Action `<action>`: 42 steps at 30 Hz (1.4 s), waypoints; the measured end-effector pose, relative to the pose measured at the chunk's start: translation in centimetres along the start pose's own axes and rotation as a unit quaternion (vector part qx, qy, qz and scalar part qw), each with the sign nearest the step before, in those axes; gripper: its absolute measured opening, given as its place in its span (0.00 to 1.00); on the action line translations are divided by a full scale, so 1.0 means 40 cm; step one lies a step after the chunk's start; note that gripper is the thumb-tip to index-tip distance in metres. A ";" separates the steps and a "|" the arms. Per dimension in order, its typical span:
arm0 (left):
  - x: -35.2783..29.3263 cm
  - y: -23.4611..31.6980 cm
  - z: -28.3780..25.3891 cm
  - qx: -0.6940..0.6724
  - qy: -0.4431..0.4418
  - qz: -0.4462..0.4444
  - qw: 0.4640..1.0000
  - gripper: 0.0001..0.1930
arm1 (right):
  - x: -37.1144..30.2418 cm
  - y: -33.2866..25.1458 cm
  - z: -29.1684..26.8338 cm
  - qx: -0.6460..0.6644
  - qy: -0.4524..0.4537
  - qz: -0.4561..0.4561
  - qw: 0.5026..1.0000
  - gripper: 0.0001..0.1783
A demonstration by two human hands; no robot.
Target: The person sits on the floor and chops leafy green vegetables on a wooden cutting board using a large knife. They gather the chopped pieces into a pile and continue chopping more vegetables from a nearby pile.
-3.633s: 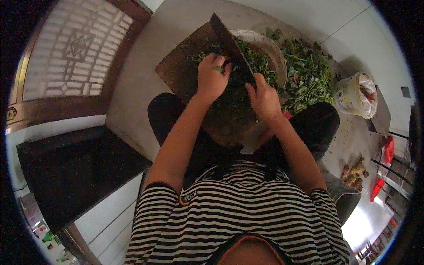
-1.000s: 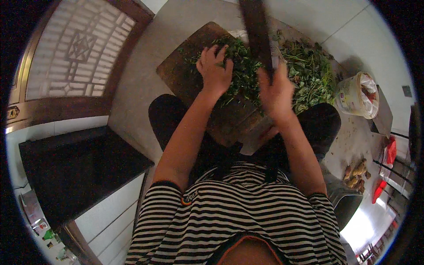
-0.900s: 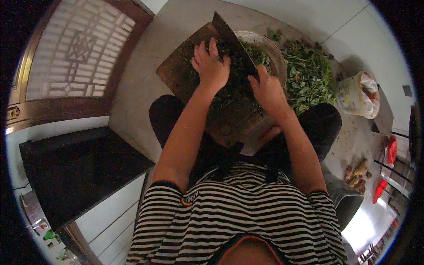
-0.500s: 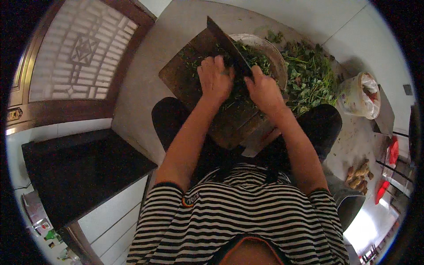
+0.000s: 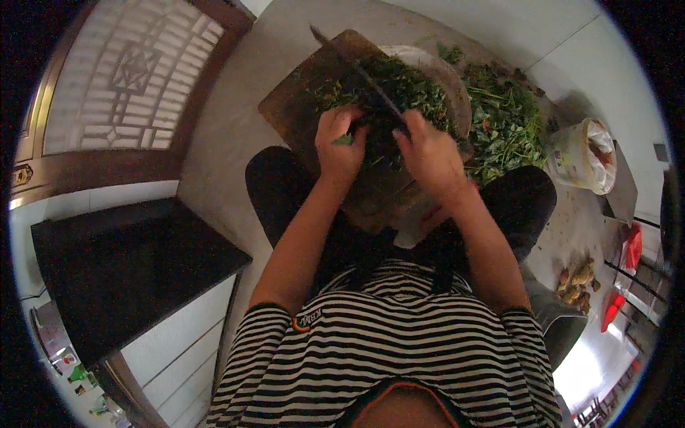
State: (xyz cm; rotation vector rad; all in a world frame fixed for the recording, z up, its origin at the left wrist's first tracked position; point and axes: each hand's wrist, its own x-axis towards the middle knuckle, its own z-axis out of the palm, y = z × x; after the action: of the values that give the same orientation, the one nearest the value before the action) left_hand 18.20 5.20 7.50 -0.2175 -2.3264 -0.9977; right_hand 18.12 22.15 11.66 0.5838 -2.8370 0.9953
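My right hand (image 5: 432, 153) is closed round the handle of a long kitchen knife (image 5: 367, 78). The dark blade points to the far left, over chopped green leaves (image 5: 332, 93) on a worn wooden board (image 5: 282, 107). Left of the handle, my left hand (image 5: 340, 146) curls its fingers inward over leafy greens, and one leaf shows against the hand. Its fingertips are partly hidden among the greens. Just beyond the board stands a round, pale basin (image 5: 460, 100) with more cut leaves at its near side.
A heap of uncut leafy stems (image 5: 503, 132) lies on the floor right of the basin. Farther right stands a lined white bucket (image 5: 571, 153), with brown ginger-like roots (image 5: 576, 284) nearer me. A black-topped cabinet (image 5: 135, 264) and a lattice-paned door (image 5: 128, 78) are at left.
The knife's blade has swung left and now appears thinner, more edge-on. My left hand has drawn slightly nearer to me, and its fingers have curled inward.
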 end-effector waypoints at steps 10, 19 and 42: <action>-0.015 -0.010 -0.017 0.033 -0.023 0.067 0.997 0.14 | -0.012 0.005 0.061 -0.009 -0.055 0.005 0.998 0.13; -0.054 0.002 -0.034 0.018 -0.020 0.044 0.999 0.15 | 0.002 -0.145 -0.121 0.117 0.123 -0.033 0.985 0.15; 0.074 -0.055 0.024 0.024 -0.121 -0.106 0.987 0.13 | 0.031 -0.072 -0.123 0.066 0.105 0.043 0.991 0.12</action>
State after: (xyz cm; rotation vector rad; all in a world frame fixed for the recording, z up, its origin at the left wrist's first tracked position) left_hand 14.54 4.08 7.35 -0.0747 -2.6360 -1.0648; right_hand 17.80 22.71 17.47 0.3436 -2.6455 1.1900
